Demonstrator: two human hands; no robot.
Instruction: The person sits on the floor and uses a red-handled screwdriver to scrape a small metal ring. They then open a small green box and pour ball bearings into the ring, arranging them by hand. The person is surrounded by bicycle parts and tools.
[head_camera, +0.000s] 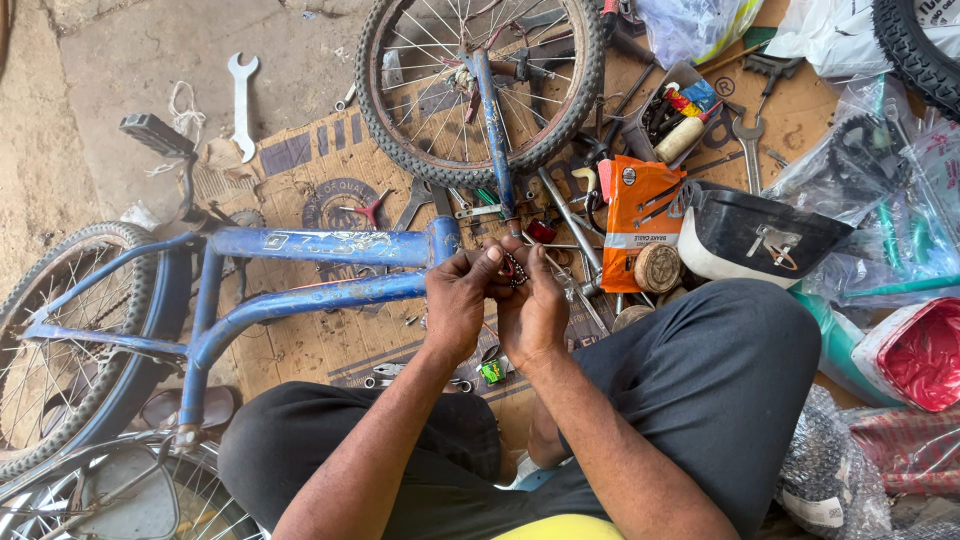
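Blue bike frame (330, 245) lies flat on cardboard (320, 340); left hand (455, 300) and right hand (533, 310) pinch a small beaded ring (514, 269) together, raised for close view.

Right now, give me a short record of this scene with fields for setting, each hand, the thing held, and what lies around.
Setting: person seated on flattened cardboard on the ground, a blue bicycle frame lying across in front
Left hand: fingertips pinching a small dark ring-shaped part
Right hand: fingers closed on the same part
Part detail: too small to tell exactly
Ahead: front wheel in its fork
Around: spanner, orange packet, black saddle
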